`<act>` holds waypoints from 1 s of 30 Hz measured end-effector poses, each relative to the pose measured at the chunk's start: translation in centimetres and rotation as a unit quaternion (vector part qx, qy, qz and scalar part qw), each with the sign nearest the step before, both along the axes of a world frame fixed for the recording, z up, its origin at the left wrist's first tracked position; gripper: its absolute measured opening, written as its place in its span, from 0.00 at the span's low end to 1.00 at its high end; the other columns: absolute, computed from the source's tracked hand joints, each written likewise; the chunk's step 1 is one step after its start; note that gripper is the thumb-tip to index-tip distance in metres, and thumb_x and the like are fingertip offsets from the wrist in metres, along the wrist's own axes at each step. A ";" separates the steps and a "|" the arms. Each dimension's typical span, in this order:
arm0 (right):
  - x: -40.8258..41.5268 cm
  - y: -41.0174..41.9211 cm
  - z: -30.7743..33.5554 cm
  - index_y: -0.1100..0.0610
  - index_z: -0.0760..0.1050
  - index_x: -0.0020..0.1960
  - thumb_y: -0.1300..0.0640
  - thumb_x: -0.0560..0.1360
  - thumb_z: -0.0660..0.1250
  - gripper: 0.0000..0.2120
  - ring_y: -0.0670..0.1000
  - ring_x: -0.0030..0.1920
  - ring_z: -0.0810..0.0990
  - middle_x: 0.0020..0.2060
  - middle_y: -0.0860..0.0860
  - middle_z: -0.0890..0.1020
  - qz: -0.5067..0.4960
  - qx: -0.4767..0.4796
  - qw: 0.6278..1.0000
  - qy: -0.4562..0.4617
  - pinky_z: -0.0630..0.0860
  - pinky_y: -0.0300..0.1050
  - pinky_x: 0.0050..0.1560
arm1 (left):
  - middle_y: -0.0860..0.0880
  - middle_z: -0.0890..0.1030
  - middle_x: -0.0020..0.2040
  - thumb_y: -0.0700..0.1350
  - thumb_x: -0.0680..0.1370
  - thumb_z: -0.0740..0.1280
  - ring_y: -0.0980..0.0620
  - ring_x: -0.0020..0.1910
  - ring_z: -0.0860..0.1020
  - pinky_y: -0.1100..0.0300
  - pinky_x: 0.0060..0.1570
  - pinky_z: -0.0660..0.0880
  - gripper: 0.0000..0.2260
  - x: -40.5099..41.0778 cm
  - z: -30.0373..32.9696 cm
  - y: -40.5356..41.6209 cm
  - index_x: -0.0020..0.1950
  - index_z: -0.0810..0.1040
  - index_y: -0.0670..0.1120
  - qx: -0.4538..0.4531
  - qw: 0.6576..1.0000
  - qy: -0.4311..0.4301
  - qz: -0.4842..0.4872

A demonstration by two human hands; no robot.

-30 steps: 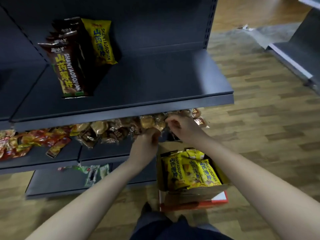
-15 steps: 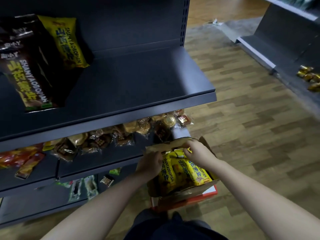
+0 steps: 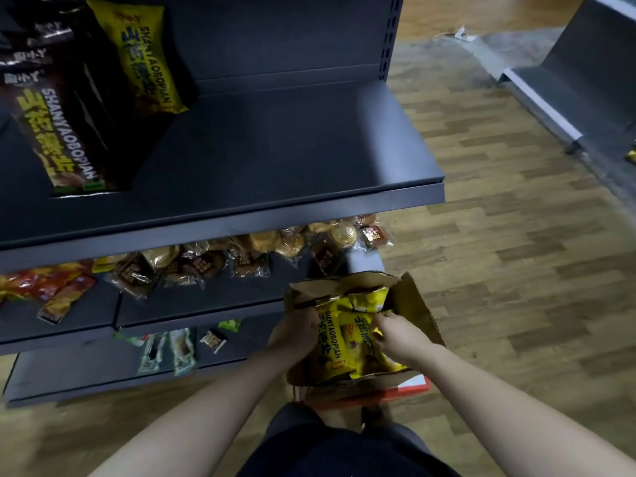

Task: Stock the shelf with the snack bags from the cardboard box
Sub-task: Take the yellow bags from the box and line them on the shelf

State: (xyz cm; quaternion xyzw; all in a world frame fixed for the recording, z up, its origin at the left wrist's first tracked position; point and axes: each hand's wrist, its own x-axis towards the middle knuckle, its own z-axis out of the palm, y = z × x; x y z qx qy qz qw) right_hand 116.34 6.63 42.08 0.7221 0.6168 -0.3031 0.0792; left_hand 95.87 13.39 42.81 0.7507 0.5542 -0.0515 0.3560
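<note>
Both hands reach down into an open cardboard box (image 3: 411, 306) on the floor in front of the person. Left hand (image 3: 296, 333) curls against the left side of the yellow snack bags (image 3: 347, 342) standing in the box, its fingers pressed onto the nearest bag, though whether they close fully round it cannot be told. Right hand (image 3: 399, 333) is on the right side of the same bags, fingers bent and pinching the top of a bag. The two hands sit close together with only the bags between them.

The box rests on a flat red item (image 3: 409, 389), whose edge shows just below the right wrist. Its flaps stand open above and to the right of the hands.

Well above the hands, a dark grey shelf (image 3: 292, 149) juts out. At its far left, up and left of the left hand, brown snack bags (image 3: 51, 132) stand in a row, with one shelved yellow bag (image 3: 144, 56) behind them leaning on the back panel. Just above the hands, on the next shelf down, lie small wrapped pastries (image 3: 241, 256), and farther left red and orange packets (image 3: 41, 287). Left of the left hand, on the lowest shelf, lie a few green and white packets (image 3: 168, 349). Wood-pattern flooring (image 3: 516, 270) spreads out to the right of the hands.
</note>
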 end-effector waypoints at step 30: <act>-1.9 1.0 -7.4 0.59 0.49 0.76 0.47 0.80 0.56 0.31 0.63 0.71 0.58 0.73 0.61 0.55 -0.034 -0.067 0.992 0.097 0.60 0.51 0.69 | 0.47 0.45 0.78 0.56 0.80 0.56 0.43 0.75 0.49 0.49 0.67 0.64 0.33 6.2 -6.2 -4.1 0.77 0.42 0.48 -0.083 0.981 0.140 0.106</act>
